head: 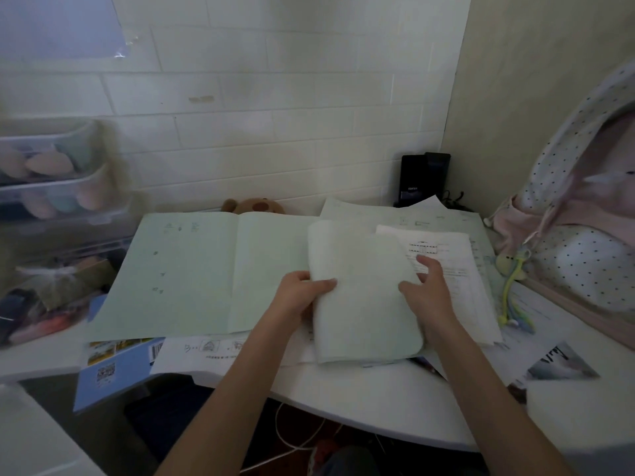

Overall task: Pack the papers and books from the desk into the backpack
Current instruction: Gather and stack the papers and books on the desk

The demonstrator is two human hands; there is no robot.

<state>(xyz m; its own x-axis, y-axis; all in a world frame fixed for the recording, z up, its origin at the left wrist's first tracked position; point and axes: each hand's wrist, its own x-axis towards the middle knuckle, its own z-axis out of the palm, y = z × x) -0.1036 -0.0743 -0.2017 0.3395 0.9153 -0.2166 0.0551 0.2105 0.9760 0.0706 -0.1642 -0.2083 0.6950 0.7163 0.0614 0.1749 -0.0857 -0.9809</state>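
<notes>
matt green paper sheets, dotted cloth backpack.

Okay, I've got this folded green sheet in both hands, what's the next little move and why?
Probably lift the folded green sheet clear and carry it right toward the polka-dot backpack. The left hand pinches its left edge, the right hand grips its right edge, and other papers lie underneath.

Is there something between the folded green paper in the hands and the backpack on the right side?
Nothing upright blocks that way. Between the folded green paper and the polka-dot backpack lie only flat white printed sheets and a hanging green charm. The left hand and right hand hold the paper's two sides.
</notes>
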